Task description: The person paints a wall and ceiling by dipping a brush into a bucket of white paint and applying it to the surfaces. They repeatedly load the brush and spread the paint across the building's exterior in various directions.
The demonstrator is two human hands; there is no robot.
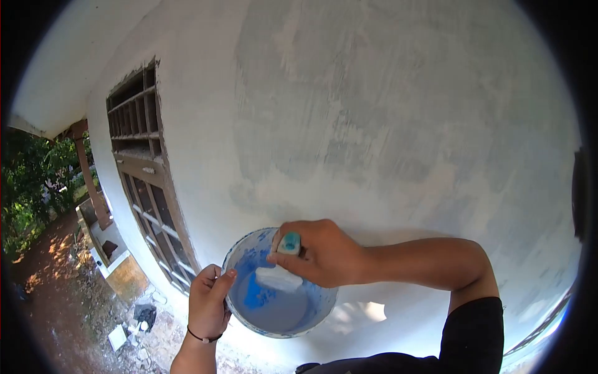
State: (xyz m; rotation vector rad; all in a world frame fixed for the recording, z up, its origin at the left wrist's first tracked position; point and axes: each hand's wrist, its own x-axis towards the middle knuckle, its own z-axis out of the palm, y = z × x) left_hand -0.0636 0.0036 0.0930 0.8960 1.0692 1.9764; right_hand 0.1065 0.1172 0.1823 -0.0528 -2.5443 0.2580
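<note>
My left hand (210,299) grips the left rim of a round bucket (232,310), its thumb over the edge. Whitish-grey paint (283,316) lies inside, with blue patches on the inner wall and in the middle. My right hand (324,252) is closed around the teal-tipped handle of a brush (289,244) above the bucket's upper right part. The brush's pale, paint-covered head (279,279) is inside the bucket; whether it touches the paint is hard to tell.
A wall (374,137) with patchy grey and white coating stands in front. At the left is a wooden-framed window (146,168). Rubble (134,333) lies on the ground below, near a low wall (126,274), a post (90,174) and green plants (34,168).
</note>
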